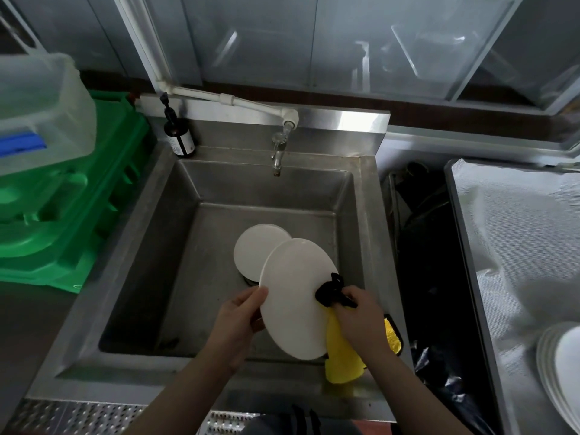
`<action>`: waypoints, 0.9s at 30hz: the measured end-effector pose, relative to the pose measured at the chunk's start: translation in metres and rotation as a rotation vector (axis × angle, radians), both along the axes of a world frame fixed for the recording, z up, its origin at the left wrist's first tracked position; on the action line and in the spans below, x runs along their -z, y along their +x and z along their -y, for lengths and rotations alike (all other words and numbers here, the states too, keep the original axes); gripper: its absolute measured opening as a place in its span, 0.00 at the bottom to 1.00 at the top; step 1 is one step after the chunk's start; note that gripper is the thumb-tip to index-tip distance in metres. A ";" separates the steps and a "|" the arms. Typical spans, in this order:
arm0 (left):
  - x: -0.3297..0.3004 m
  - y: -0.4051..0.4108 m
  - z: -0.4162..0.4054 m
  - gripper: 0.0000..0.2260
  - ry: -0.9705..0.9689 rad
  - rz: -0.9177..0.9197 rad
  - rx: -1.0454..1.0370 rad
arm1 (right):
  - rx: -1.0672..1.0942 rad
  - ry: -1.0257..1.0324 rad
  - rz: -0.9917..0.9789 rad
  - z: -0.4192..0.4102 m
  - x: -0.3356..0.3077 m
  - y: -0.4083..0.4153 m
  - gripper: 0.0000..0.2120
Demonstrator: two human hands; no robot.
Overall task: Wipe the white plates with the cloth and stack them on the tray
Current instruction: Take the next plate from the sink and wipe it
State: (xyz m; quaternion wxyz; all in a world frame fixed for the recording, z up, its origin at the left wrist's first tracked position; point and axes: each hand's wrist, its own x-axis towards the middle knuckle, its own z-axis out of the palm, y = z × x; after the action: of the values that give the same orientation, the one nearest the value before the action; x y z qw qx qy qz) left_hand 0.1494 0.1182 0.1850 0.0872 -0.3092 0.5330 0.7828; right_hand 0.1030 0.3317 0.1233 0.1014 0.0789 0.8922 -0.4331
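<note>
The plate (295,296) held over the sink is plain white, and so is the second plate (255,249) lying below it. The cloth (340,356) is bright yellow with a black edge, and a bunched black part (331,291) shows against the white plate. The sink (201,233) is dull grey steel with dark smudges. The bottle (179,136) at its back corner is dark brown with a white label and black pump. The crates (72,215) are vivid green. The tray (464,233) is grey-rimmed, lined with pale grey-white woven sheeting (518,233), and carries a white stack of plates (561,368).
</note>
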 end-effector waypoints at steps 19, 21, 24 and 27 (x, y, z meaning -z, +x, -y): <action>0.010 -0.010 -0.009 0.09 -0.055 0.075 -0.041 | -0.259 -0.206 0.000 0.062 -0.046 0.017 0.04; 0.010 -0.011 -0.009 0.10 -0.056 0.090 -0.059 | -0.295 -0.211 -0.011 0.064 -0.049 0.017 0.05; 0.011 -0.013 -0.007 0.12 -0.048 0.091 -0.060 | -0.335 -0.199 -0.012 0.064 -0.052 0.015 0.11; 0.011 -0.013 -0.006 0.13 -0.059 0.083 -0.083 | -0.383 -0.182 -0.024 0.065 -0.055 0.014 0.14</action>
State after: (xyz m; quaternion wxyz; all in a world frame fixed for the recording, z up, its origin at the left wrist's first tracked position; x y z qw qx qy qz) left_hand 0.1367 0.1239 0.1740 0.0674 -0.3658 0.5385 0.7561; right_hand 0.1170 0.2667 0.1784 0.1777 -0.1068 0.8492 -0.4856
